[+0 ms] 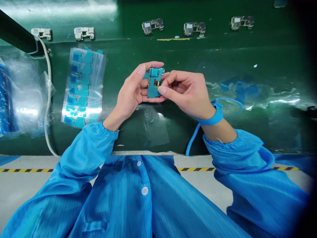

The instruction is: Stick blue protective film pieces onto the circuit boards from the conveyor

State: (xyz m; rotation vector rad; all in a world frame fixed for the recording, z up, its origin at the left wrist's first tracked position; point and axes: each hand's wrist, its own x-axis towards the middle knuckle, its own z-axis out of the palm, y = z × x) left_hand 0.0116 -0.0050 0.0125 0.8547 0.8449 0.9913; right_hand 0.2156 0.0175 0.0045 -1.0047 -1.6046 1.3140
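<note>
A small teal circuit board (154, 83) is held upright above the green work surface (173, 49). My left hand (132, 92) grips its left side, thumb at the top edge and fingers curled behind. My right hand (187, 92) pinches its right edge between thumb and forefinger, the other fingers curled. A blue wrist strap (214, 115) with a coiled blue cord (192, 140) sits on my right wrist.
A clear sheet of several teal stickers (83, 87) lies to the left. Clear plastic bags (22, 96) and a white cable (48, 99) lie at far left. Several metal board parts (152, 25) line the far belt. Crumpled clear film (247, 92) lies right.
</note>
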